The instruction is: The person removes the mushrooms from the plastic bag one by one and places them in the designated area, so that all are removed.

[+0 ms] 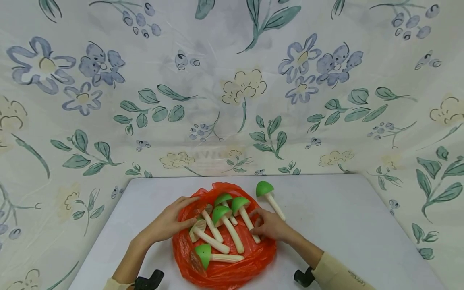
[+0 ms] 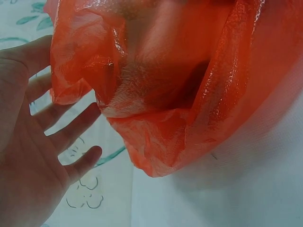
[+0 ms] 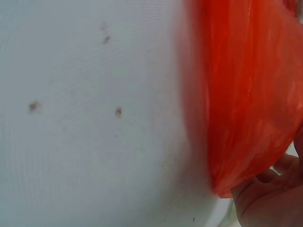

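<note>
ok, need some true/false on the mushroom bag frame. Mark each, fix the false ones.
1. One loose mushroom lies on the white table, outside the red bag. True.
2. The loose mushroom is white all over. False: its cap is green.
3. The left hand and right hand are at opposite sides of the red bag. True.
4. The red bag is tied shut. False: it is open, with several mushrooms showing inside.

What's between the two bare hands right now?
A wide-open, crumpled red plastic bag with six pale-stemmed mushrooms lying inside, four showing domed green caps. The head view shows it.
</note>
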Motion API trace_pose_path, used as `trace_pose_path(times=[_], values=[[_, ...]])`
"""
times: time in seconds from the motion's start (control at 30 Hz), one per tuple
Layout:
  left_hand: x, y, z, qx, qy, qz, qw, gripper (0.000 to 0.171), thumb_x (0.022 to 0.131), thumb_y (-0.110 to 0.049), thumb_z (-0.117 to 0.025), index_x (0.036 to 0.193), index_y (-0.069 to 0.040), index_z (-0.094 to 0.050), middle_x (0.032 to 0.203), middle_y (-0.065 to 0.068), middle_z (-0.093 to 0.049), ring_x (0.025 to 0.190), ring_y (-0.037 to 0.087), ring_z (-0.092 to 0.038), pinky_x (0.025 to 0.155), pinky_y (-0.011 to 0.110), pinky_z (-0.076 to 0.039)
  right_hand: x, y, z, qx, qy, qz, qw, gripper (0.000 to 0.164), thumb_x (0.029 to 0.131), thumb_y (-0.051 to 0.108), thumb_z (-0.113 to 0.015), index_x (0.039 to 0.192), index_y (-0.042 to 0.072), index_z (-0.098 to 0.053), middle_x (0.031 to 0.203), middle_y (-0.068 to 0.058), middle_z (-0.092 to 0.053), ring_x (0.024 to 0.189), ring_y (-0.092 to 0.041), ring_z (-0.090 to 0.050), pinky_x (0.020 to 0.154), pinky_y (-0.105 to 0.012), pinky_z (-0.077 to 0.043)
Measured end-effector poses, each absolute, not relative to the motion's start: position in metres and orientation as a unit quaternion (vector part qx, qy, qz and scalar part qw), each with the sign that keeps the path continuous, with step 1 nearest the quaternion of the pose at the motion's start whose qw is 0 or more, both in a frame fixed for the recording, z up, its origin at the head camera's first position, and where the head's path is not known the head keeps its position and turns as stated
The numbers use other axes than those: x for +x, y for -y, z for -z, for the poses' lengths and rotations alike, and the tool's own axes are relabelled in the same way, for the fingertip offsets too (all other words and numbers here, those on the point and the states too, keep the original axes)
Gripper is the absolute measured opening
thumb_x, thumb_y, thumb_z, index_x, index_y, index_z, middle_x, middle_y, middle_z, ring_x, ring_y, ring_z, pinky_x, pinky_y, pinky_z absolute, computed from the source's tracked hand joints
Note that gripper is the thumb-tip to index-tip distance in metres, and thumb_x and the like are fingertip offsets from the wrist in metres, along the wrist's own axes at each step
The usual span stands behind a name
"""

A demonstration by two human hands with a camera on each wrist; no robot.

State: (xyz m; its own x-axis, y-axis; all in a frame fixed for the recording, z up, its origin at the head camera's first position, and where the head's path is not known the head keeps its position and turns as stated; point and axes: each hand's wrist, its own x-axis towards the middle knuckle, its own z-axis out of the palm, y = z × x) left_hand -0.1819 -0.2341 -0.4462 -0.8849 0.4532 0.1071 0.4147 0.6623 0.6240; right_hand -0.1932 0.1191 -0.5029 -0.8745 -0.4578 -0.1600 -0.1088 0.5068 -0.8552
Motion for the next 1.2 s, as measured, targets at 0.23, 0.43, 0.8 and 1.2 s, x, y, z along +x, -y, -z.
trace_pose_path(times=[0.23, 0.43, 0.8, 1.2], values=[[-0.1815, 0.2343, 0.4461, 0.237, -0.912, -0.333, 0.028, 0.061, 0.095, -0.03, -0.071, 0.149, -0.016, -0.048, 0.136, 0.011, -0.055, 0.125, 0.038, -0.054, 0.098, 0.064, -0.048, -0.1935, -0.117, 0.5032, -0.169, -0.863, 0.442, 0.178, 0.042, 0.085, 0.013, -0.079, 0.122, 0.007, -0.06, 0.077, -0.001, -0.06, 0.061, -0.014, -0.06, 0.056, -0.027, -0.053], [-0.1812, 0.2345, 0.4464, 0.235, -0.912, -0.334, 0.028, 0.061, 0.095, -0.031, -0.071, 0.149, -0.016, -0.048, 0.138, 0.012, -0.054, 0.127, 0.04, -0.053, 0.098, 0.065, -0.048, -0.1934, -0.1158, 0.5029, -0.169, -0.874, 0.422, 0.175, 0.044, 0.086, 0.015, -0.079, 0.125, 0.009, -0.06, 0.076, 0.001, -0.06, 0.061, -0.012, -0.059, 0.056, -0.025, -0.053], [-0.1817, 0.2341, 0.4457, 0.235, -0.913, -0.333, 0.026, 0.062, 0.094, -0.032, -0.071, 0.149, -0.015, -0.048, 0.137, 0.012, -0.055, 0.126, 0.039, -0.053, 0.098, 0.065, -0.048, -0.1937, -0.1145, 0.5034, -0.181, -0.882, 0.404, 0.164, 0.043, 0.086, 0.013, -0.078, 0.124, 0.004, -0.06, 0.077, 0.001, -0.059, 0.062, -0.011, -0.058, 0.055, -0.024, -0.051], [-0.1816, 0.2343, 0.4471, 0.241, -0.91, -0.337, 0.027, 0.061, 0.095, -0.03, -0.071, 0.149, -0.015, -0.048, 0.137, 0.011, -0.055, 0.128, 0.039, -0.053, 0.1, 0.065, -0.046, -0.1911, -0.1158, 0.5077, -0.184, -0.878, 0.416, 0.151, 0.036, 0.085, 0.012, -0.077, 0.115, 0.004, -0.061, 0.079, 0.0, -0.058, 0.065, -0.012, -0.056, 0.055, -0.022, -0.05]])
